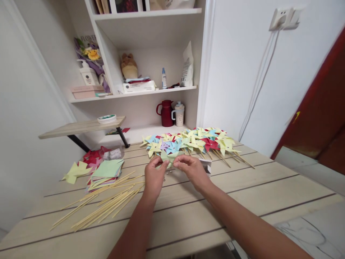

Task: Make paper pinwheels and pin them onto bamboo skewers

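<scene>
Both of my hands meet over the middle of the wooden table [242, 187], pinching a pale green folded paper piece [169, 157] between them. My left hand [154, 178] grips its left side, my right hand [192, 169] its right side. Just beyond the hands lies a row of finished paper pinwheels [194, 142] in yellow, blue, red and purple, on thin sticks. To the left are a stack of coloured paper squares [106, 172] and several loose bamboo skewers [105, 203].
A white shelf unit [151, 90] stands behind the table with a red jug [165, 113], a white mug [178, 114], bottles and boxes. A small wooden side shelf [81, 127] juts out at left. Red paper scraps [93, 156] lie near it. A red door [320, 104] is at right.
</scene>
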`<act>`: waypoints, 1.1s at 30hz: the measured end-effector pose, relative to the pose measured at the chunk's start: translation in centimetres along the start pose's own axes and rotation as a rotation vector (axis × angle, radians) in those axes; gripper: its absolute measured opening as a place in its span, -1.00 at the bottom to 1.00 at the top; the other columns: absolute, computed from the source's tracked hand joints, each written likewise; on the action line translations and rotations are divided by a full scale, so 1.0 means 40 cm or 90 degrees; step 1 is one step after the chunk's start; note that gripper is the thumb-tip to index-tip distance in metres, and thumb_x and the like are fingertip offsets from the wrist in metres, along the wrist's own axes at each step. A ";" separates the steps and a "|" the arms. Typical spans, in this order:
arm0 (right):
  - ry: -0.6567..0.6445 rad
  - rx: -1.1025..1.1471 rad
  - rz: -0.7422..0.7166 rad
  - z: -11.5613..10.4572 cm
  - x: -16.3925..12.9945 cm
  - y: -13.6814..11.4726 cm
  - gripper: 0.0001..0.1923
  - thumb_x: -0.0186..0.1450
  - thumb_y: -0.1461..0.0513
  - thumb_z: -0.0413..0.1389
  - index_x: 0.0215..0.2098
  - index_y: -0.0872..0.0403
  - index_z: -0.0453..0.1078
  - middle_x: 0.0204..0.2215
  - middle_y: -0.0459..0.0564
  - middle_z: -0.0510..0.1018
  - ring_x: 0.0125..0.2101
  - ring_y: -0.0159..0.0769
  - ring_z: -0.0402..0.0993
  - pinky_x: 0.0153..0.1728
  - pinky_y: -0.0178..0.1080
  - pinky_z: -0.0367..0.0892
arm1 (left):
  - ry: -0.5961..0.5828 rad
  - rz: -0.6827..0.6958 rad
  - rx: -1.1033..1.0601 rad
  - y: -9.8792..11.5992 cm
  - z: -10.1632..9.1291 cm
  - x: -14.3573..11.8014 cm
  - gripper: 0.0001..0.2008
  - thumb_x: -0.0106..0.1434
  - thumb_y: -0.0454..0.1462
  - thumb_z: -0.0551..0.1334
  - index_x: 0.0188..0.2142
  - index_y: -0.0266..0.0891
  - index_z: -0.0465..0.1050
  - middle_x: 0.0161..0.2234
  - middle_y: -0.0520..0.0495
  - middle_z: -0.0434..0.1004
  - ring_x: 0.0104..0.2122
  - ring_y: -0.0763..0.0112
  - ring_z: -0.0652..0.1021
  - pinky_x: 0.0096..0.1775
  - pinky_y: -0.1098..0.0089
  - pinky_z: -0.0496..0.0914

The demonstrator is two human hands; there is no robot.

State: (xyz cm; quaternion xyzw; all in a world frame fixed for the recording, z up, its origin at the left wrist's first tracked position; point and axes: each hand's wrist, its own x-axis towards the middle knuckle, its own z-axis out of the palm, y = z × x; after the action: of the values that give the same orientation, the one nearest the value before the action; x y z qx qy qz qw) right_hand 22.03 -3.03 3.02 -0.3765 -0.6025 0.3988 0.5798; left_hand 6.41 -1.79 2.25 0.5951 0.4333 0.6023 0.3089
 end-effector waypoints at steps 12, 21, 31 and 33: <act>0.028 -0.087 -0.060 -0.003 -0.003 -0.002 -0.93 0.18 0.20 0.24 -0.45 0.01 0.52 -0.40 -0.09 0.58 -0.29 -0.23 0.45 -0.16 -0.20 0.28 | 0.001 0.026 -0.004 0.007 0.002 -0.002 -0.87 0.10 -0.21 0.35 -0.39 -0.21 0.63 -0.30 -0.09 0.60 -0.22 0.23 0.55 -0.11 0.28 0.39; 0.050 -0.163 -0.125 -0.006 -0.006 -0.002 -0.91 0.21 0.18 0.23 -0.45 -0.01 0.52 -0.41 -0.06 0.58 -0.29 -0.20 0.45 -0.18 -0.17 0.30 | 0.022 0.006 -0.031 0.009 0.008 -0.004 -0.86 0.04 -0.18 0.40 -0.43 -0.19 0.66 -0.30 -0.09 0.58 -0.21 0.24 0.53 -0.09 0.28 0.39; 0.049 -0.170 -0.135 -0.007 -0.007 -0.009 -0.88 0.23 0.19 0.20 -0.47 0.01 0.49 -0.43 -0.06 0.56 -0.34 -0.22 0.44 -0.22 -0.18 0.30 | 0.007 0.033 -0.041 0.010 0.012 -0.006 -0.88 0.04 -0.18 0.41 -0.47 -0.18 0.63 -0.34 -0.07 0.56 -0.22 0.24 0.52 -0.12 0.30 0.38; 0.046 -0.171 -0.135 -0.008 -0.007 -0.009 -0.88 0.23 0.19 0.21 -0.46 0.02 0.48 -0.42 -0.06 0.56 -0.34 -0.22 0.44 -0.22 -0.19 0.29 | -0.005 0.040 -0.033 0.010 0.011 -0.005 -0.88 0.06 -0.18 0.40 -0.47 -0.19 0.63 -0.35 -0.07 0.56 -0.23 0.25 0.52 -0.13 0.31 0.38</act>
State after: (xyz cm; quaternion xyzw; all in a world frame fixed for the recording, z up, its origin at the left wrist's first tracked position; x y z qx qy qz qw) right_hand 22.36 -3.43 3.23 -0.3993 -0.6653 0.2374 0.5845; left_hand 6.93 -2.07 2.48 0.6027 0.3976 0.6202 0.3066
